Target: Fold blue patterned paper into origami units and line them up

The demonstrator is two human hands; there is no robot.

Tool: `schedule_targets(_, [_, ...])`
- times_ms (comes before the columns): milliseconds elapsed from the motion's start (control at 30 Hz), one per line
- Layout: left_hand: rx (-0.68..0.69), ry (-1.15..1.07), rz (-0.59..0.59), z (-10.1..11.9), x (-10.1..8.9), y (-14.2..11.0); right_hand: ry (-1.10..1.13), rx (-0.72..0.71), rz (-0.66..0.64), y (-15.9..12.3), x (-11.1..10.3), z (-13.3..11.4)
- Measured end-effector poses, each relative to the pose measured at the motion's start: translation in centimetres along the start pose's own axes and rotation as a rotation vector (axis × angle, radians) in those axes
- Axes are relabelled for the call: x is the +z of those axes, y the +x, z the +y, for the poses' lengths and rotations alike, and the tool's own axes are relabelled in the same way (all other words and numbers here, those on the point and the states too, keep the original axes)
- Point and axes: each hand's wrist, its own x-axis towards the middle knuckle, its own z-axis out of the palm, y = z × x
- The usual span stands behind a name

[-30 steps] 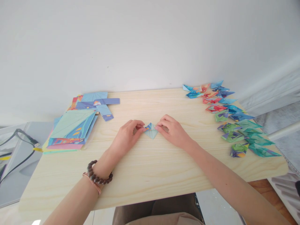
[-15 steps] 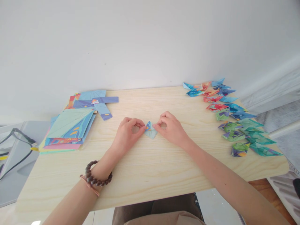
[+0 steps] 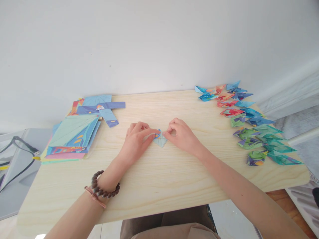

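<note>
Origami paper [image 3: 160, 142] lies pinched at ten o'clock by the left hand [image 3: 136, 139], forefinger extended, and at two by the right hand [image 3: 183, 136].

Smooth, pale wood-grained table [image 3: 159, 186]; creased paper piece [image 3: 161, 141]; matt, smooth wall [image 3: 149, 46].
</note>
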Motion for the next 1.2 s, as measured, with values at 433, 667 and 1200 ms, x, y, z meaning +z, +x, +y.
schedule_targets(433, [0.084, 0.201, -0.033, -0.1, -0.7, -0.2, 0.075, -0.029, -0.028, -0.2, -0.4, 0.9])
schedule_targets(667, [0.184, 0.191, -0.11, -0.3, -0.8, -0.1, 0.076, -0.006, -0.011, -0.2, -0.3, 0.7])
schedule_targets(1200, [0.122, 0.186, -0.21, 0.0, -1.2, -0.1, 0.231, 0.051, -0.237, 2.1, -1.6, 0.8])
